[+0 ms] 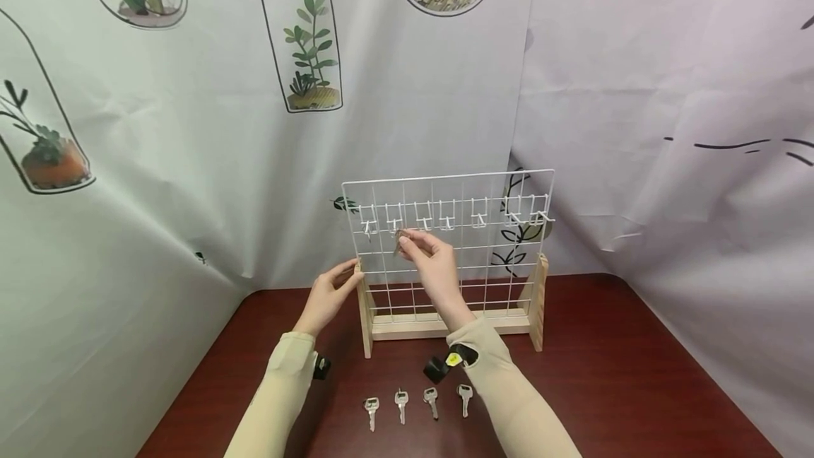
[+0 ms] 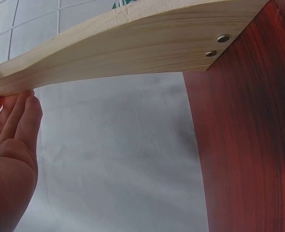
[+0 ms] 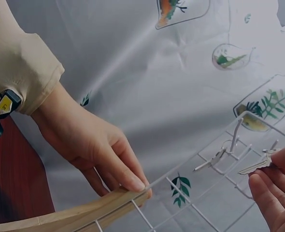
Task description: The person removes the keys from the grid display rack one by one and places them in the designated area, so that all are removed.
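Observation:
A white wire grid rack [image 1: 448,176] stands upright in a wooden frame, with a row of white hooks [image 1: 480,220] along its upper part. My left hand [image 1: 327,297] grips the top of the left wooden post [image 2: 108,53], thumb on one side and fingers on the other. Between thumb and fingers, my right hand [image 1: 437,267] pinches a silver key [image 3: 256,167], held just below the second hook from the left. Another key [image 3: 211,161] hangs by its ring from the leftmost hook. The right wrist view catches only part of the right hand, at its edge.
Several silver keys [image 1: 401,406] lie in a row on the dark red table [image 1: 610,373], in front of the rack. The right wooden post [image 1: 538,302] stands beyond the right forearm. White printed cloth [image 1: 191,161] hangs behind and at both sides.

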`<state>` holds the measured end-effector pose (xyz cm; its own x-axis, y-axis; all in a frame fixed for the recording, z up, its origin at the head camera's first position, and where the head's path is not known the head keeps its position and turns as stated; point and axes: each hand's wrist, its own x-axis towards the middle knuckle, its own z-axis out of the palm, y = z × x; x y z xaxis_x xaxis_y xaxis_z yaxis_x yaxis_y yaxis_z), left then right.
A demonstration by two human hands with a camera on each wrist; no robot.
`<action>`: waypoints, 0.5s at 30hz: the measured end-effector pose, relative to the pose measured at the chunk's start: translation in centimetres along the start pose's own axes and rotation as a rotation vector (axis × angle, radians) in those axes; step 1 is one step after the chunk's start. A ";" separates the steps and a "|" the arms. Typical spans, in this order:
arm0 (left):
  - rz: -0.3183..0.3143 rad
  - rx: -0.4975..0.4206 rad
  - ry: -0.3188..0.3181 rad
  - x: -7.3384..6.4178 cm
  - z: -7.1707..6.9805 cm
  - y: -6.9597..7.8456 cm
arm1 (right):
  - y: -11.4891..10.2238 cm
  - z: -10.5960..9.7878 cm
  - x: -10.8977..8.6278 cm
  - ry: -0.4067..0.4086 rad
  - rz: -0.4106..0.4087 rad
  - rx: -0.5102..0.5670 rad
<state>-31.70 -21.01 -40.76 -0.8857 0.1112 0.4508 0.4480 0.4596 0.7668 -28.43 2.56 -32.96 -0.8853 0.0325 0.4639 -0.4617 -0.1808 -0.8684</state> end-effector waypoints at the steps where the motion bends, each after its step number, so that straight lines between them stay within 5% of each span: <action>1: 0.001 -0.002 0.000 0.0 0.0 0.0 | -0.1 0.0 0.0 -0.004 -0.002 0.000; 15: 0.013 -0.009 -0.002 -0.1 0.1 -0.1 | -1.3 -0.5 -1.3 -0.035 -0.030 0.045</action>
<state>-31.64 -21.01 -40.96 -0.8801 0.1192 0.4596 0.4605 0.4504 0.7649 -26.68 3.23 -32.47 -0.8684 0.0038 0.4958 -0.4839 -0.2245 -0.8458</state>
